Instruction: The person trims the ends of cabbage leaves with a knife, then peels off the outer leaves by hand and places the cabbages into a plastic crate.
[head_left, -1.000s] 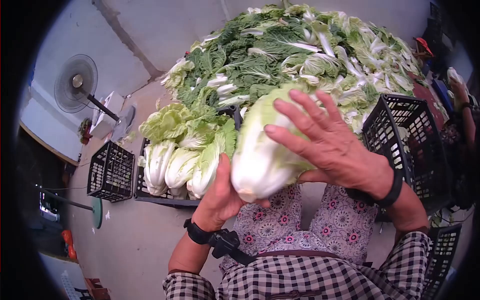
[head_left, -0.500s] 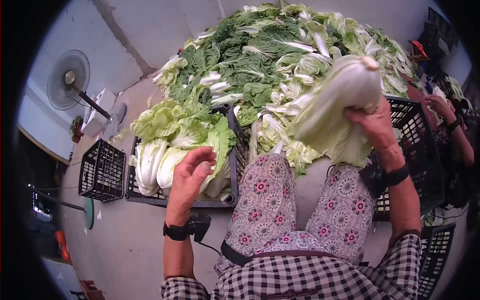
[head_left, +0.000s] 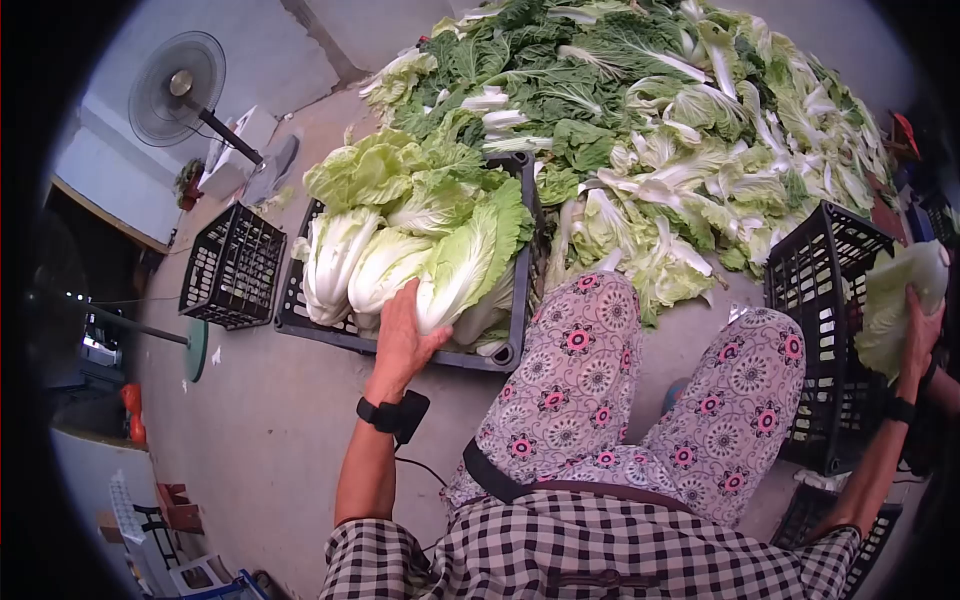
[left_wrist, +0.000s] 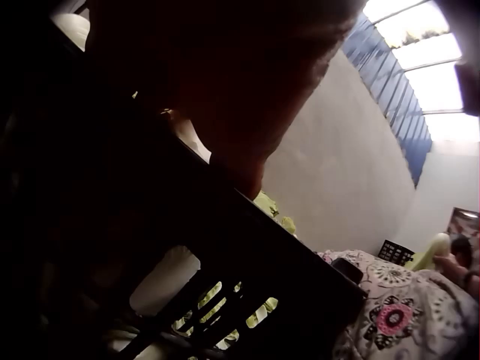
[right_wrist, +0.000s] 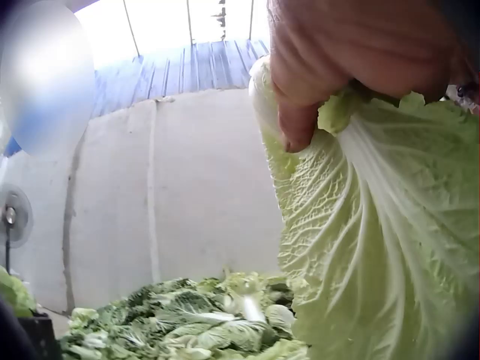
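Note:
The left hand [head_left: 402, 342] touches the base ends of the cabbages [head_left: 384, 272] lying in the black crate [head_left: 420, 355]. In the left wrist view that hand [left_wrist: 225, 90] is dark above the crate's edge [left_wrist: 300, 262], its fingertips hidden. Out at the far right, the right hand [head_left: 922, 335] grips a cabbage [head_left: 890, 312] beside another black crate [head_left: 835, 400]. The right wrist view shows this hand [right_wrist: 352, 60] with its fingers round the cabbage [right_wrist: 375, 225], whose pale green leaves hang down.
A big heap of cabbage leaves [head_left: 640, 130] lies beyond the knees. At the left are a smaller black crate [head_left: 232, 268], a fan [head_left: 178, 88] and a round green base [head_left: 197, 350]. One more crate [head_left: 865, 560] sits low at the right.
The right hand has carried the cabbage from the middle to the far right. The left hand let go of it and moved to the cabbages in the left crate. The head view has shifted.

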